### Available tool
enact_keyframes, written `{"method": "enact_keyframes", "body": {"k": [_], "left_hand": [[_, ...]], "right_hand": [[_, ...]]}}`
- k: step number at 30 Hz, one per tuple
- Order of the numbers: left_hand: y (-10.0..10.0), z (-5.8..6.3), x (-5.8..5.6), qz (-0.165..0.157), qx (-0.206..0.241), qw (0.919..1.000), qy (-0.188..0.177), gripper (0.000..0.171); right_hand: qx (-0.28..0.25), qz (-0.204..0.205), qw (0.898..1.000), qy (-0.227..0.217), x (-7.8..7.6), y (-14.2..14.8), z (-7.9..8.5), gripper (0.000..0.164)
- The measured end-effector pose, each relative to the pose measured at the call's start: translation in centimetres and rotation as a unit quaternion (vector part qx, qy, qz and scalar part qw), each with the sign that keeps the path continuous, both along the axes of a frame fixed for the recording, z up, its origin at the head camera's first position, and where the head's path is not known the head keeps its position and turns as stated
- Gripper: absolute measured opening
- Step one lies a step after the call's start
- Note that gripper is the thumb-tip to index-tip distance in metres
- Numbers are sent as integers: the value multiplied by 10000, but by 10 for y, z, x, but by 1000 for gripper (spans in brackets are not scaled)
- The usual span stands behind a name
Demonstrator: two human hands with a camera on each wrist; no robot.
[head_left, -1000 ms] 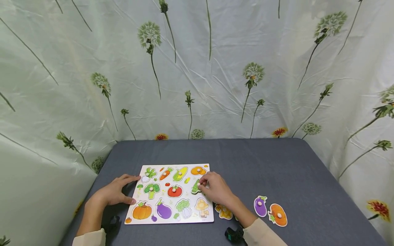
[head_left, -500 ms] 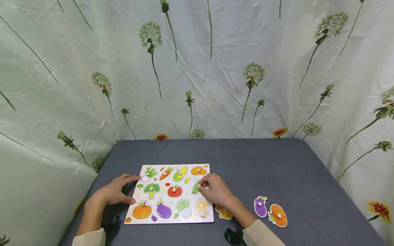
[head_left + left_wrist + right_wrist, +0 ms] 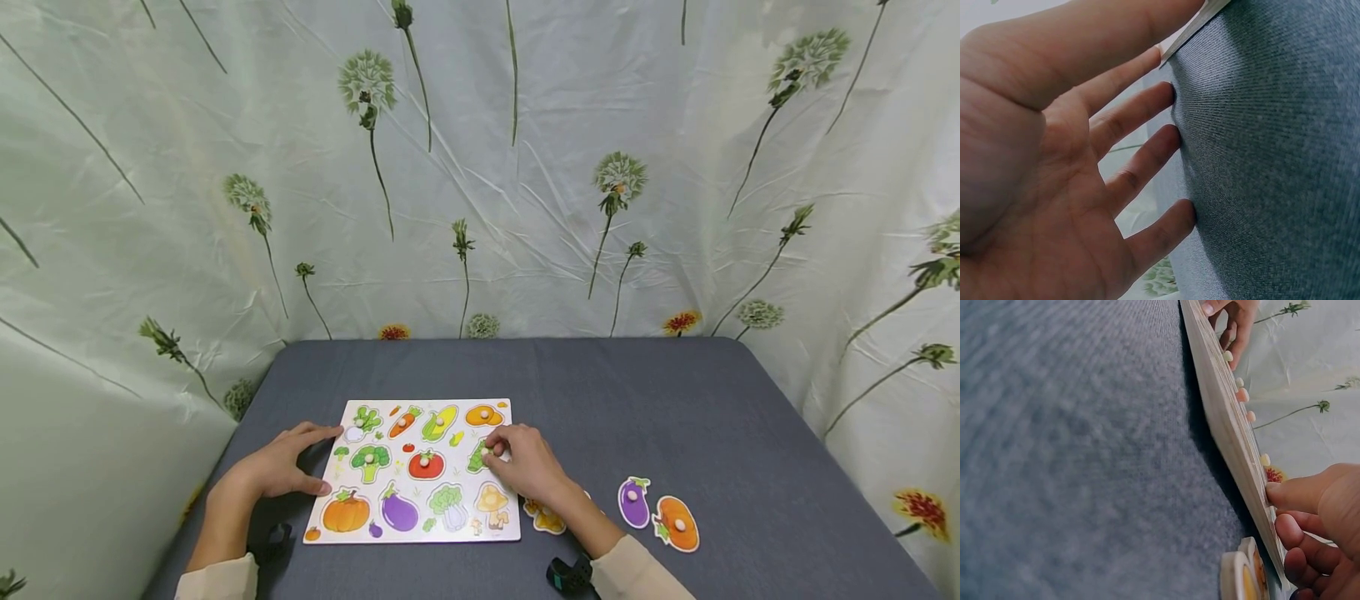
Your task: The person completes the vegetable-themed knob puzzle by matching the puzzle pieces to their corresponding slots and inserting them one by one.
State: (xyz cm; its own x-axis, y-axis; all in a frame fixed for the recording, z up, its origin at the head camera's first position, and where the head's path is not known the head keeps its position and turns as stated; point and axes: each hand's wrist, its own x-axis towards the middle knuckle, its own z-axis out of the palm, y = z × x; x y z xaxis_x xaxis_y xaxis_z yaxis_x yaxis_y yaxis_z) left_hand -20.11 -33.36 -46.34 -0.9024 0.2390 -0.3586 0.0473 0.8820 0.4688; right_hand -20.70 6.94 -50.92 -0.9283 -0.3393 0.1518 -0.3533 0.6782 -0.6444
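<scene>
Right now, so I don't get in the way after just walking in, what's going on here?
A person is busy with a vegetable puzzle board. The right hand pinches a green piece in the middle row, and the left hand touches the board's left edge. The board's bottom row has no knobbed pieces in it. An eggplant piece and a pumpkin piece lie on the table to the right; a yellow piece is partly hidden by the right forearm.

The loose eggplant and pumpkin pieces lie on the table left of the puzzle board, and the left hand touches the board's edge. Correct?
Not quite: the head view shows the eggplant piece and pumpkin piece lying right of the puzzle board. The left hand does touch its edge.
</scene>
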Motion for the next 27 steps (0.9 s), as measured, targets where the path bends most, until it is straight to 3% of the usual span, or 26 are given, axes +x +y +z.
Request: {"method": "enact_keyframes", "body": {"k": [9,17,27], "left_hand": [[0,-1,1,-25,45,10000,57,99],[0,0,1,-31,25,10000,54,100],[-1,-2,-1,12,-1,10000,49,100]], "right_hand": [[-441,74,9985,320,4,9,4,11],[-404,-94,9984,389,10,31,9,10],[-582,-199,9902,1253,13,77,7,14]]}}
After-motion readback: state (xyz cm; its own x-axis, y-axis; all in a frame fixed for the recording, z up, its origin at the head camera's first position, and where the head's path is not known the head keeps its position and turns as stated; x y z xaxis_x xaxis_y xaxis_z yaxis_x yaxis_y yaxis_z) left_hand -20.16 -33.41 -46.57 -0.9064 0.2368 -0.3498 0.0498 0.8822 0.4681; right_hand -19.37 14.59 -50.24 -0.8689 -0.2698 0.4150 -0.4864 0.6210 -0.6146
